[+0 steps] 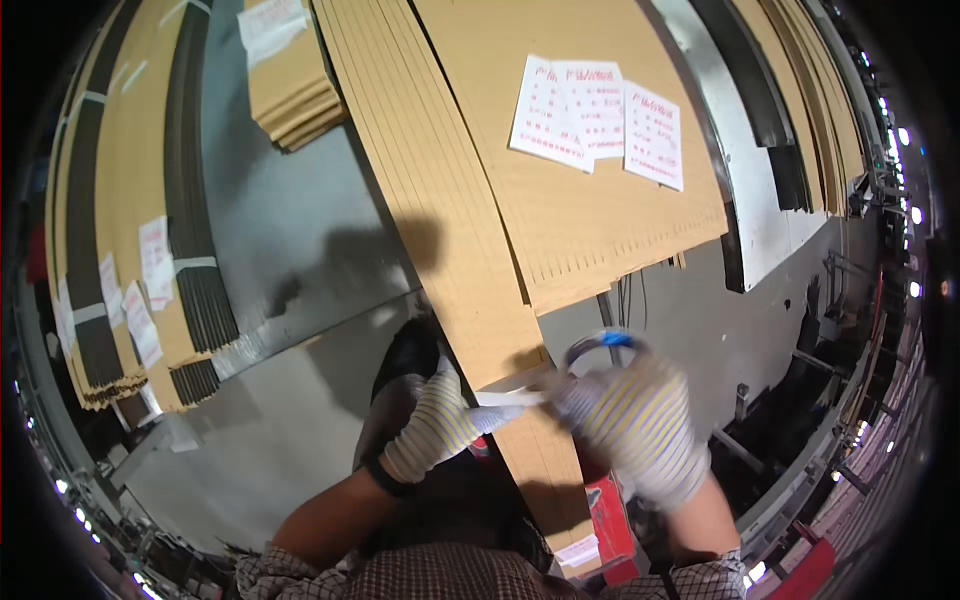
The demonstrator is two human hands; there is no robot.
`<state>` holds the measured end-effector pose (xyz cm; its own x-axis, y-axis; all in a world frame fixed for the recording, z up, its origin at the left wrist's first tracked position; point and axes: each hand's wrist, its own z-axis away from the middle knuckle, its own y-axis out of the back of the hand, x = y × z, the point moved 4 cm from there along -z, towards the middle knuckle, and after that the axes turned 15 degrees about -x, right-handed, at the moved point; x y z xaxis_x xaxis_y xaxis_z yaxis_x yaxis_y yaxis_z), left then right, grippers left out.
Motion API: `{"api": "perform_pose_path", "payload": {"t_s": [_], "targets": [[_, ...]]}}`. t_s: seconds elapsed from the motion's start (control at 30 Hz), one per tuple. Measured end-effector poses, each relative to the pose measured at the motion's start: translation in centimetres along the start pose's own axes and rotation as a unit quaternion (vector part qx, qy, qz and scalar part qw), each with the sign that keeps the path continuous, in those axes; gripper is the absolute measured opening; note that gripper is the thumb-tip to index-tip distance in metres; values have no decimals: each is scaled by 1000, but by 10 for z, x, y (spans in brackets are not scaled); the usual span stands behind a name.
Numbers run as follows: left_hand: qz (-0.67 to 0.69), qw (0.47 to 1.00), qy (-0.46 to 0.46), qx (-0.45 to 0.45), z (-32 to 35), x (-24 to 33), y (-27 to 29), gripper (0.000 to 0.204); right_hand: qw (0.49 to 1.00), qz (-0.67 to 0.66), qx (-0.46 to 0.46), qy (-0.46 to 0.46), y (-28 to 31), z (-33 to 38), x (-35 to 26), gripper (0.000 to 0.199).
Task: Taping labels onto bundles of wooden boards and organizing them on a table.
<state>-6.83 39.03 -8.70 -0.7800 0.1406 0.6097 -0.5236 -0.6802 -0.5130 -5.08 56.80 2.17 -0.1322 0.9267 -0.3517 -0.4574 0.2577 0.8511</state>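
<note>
A long stack of narrow cardboard strips (480,290) runs from the far edge toward my body. My left hand (435,425), in a striped knit glove, lies at the stack's left side with its thumb apart and its fingers stretched across the strips. The fingertips touch a short white band of tape (508,398) crossing the stack. Over the stack's right side, my right hand (640,425), gloved alike and blurred, is closed round a tape roll (615,340) with a blue inner ring. The fingertips of my right hand are partly smeared by motion.
Wide cardboard sheets (470,60) with white printed slips (595,110) lie right of the strips. A small cardboard stack (295,100) sits on a grey metal table (270,220). Banded cardboard bundles (140,200) stand left. A red object (610,520) is under the strips' near end.
</note>
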Motion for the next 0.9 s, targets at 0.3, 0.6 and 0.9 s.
{"api": "perform_pose_path", "payload": {"t_s": [0.3,0.6,0.9], "targets": [[58,996,-66,-23,-34,21,37,49,906,-397,105,-107,-128,-11,92,23],[12,982,18,-187,1,-30,1,77,952,-268,-89,-122,-56,-22,37,62],[39,992,-117,40,7,-18,-24,69,963,-194,-77,-169,-46,17,21,49]]}}
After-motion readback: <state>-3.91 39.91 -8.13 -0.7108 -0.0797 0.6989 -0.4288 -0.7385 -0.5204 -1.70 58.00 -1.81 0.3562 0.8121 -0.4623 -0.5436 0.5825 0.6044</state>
